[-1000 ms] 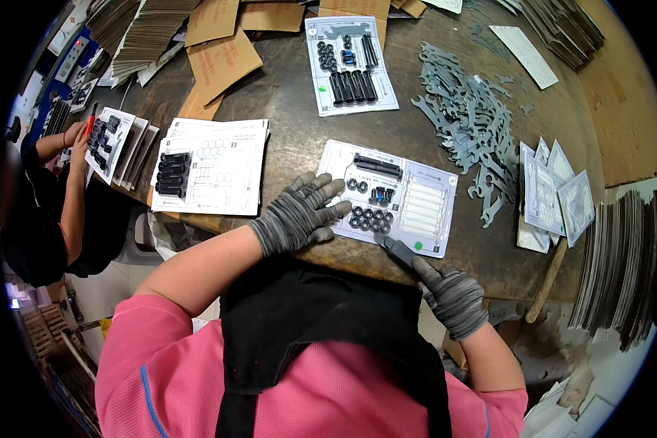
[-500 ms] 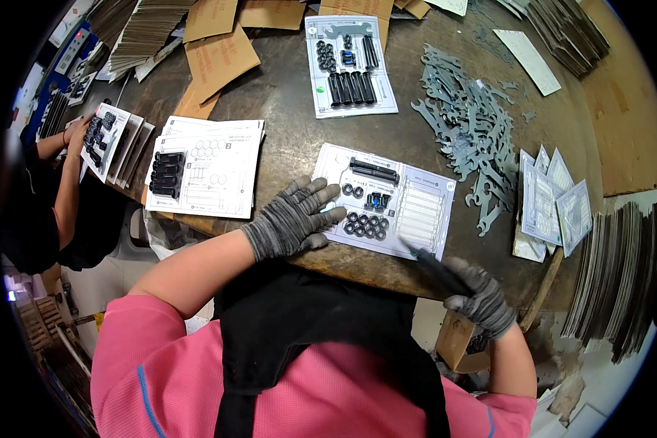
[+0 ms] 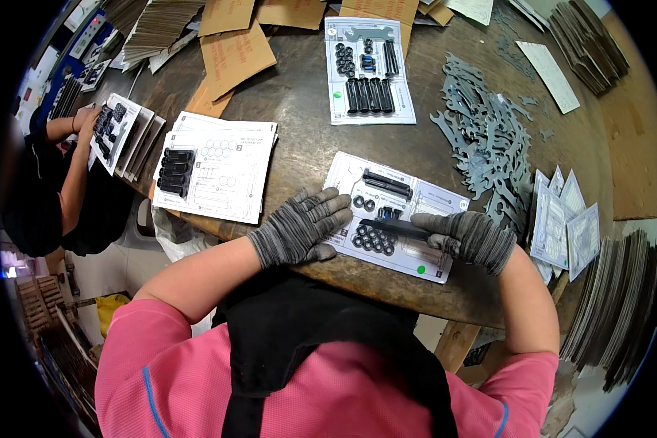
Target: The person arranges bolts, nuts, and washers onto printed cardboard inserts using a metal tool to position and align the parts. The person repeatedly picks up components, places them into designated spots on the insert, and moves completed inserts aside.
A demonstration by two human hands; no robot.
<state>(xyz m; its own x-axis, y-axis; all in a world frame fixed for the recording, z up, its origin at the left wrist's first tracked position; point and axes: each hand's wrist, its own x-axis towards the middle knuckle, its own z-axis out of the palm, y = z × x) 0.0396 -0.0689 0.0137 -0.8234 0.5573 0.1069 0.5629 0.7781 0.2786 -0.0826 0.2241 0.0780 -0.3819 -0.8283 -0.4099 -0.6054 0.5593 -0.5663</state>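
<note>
A white printed card point(image 3: 434, 201) lies at the table's near edge with black bolts point(image 3: 385, 182), washers and nuts point(image 3: 372, 239) laid on it. My left hand point(image 3: 299, 228), in a grey knit glove, rests flat on the card's left end with fingers spread. My right hand point(image 3: 471, 237), also gloved, holds several long black bolts point(image 3: 394, 228) and lays them across the card's middle.
A heap of flat grey wrenches point(image 3: 485, 139) lies to the right, small plastic bags point(image 3: 562, 223) beside it. A filled card point(image 3: 367, 69) and another card with black bolts point(image 3: 215, 175) lie farther off. Another person's arm point(image 3: 77, 171) handles cards at the left. Cardboard sheets point(image 3: 233, 51) lie behind.
My right hand came up from below the table's edge with black bolts and brought them onto the card. My left hand stayed put.
</note>
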